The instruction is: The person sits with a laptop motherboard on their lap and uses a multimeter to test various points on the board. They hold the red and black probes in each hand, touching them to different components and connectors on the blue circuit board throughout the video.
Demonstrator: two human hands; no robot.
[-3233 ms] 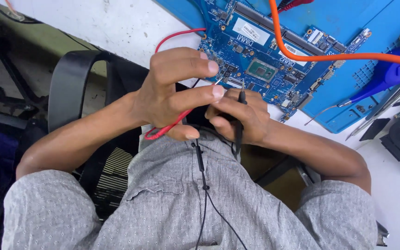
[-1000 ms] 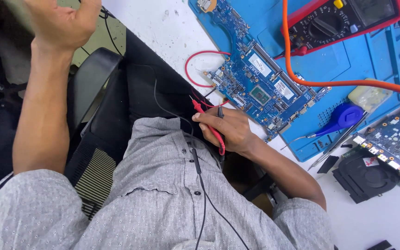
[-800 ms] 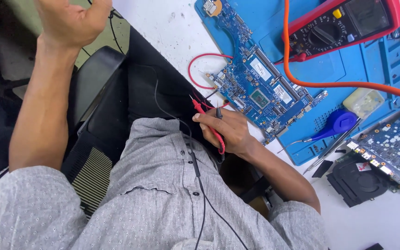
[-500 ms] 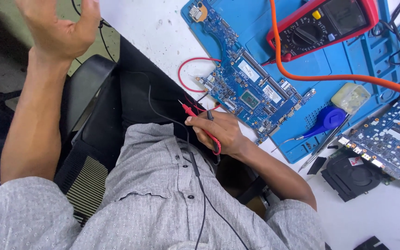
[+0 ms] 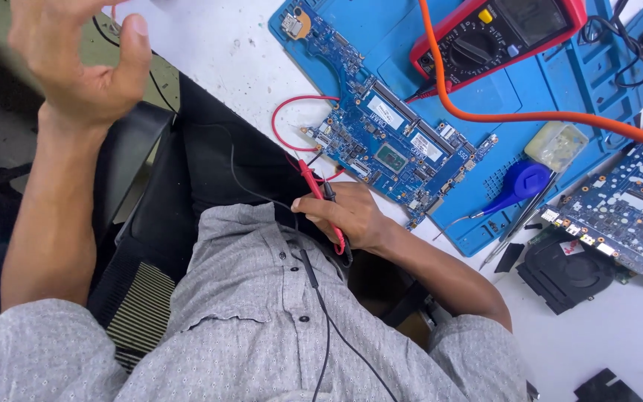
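**Head view: two probes held at the board's near edge**

White table (image 5: pixel 210 52) carries a blue work mat (image 5: pixel 560 89) at far right. On the mat lies a blue circuit board (image 5: pixel 388 152), with a red multimeter (image 5: pixel 496 33) beyond it and an orange cable (image 5: pixel 530 117) crossing between. A black fan (image 5: pixel 565 272) sits right of the mat. Right hand (image 5: pixel 347 216) rests just near of the board — its fingers closed around a red probe (image 5: pixel 320 195) and a black probe (image 5: pixel 331 192), tips towards the board. Left hand (image 5: pixel 83 56) is raised at far left, fingers loosely spread, holding nothing.
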